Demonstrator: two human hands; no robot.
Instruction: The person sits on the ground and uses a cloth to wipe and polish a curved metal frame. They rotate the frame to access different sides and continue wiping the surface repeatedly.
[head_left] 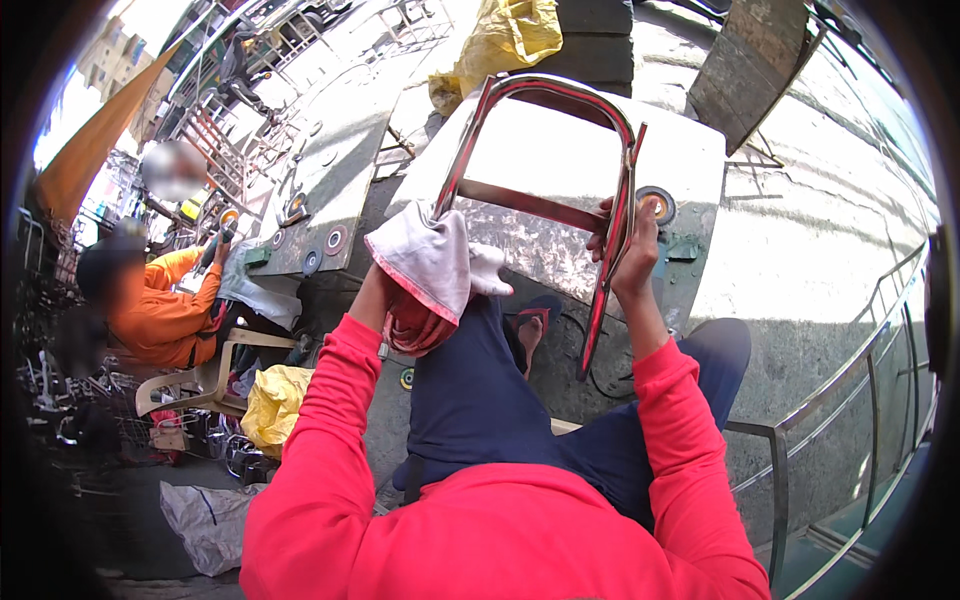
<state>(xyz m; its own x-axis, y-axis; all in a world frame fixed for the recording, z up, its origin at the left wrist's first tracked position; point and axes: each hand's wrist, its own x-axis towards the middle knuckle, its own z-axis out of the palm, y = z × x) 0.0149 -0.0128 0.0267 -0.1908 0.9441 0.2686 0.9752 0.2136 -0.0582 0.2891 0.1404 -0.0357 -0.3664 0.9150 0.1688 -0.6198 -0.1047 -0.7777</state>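
A bent, shiny metal tube frame (560,95) with a crossbar (530,203) stands upright in front of me, arched at the top. My right hand (625,245) grips its right leg near the middle. My left hand (440,265) wears a white cloth glove with a pink cuff and holds the frame's left leg low down. My legs in dark blue trousers (480,390) and a foot in a sandal (530,325) are below the frame.
A pale stone slab (690,150) lies behind the frame with a round abrasive disc (657,205) on it. A person in orange (160,310) sits at left beside a plastic chair (215,375), yellow bags (275,405) and more discs. A metal railing (850,400) runs at right.
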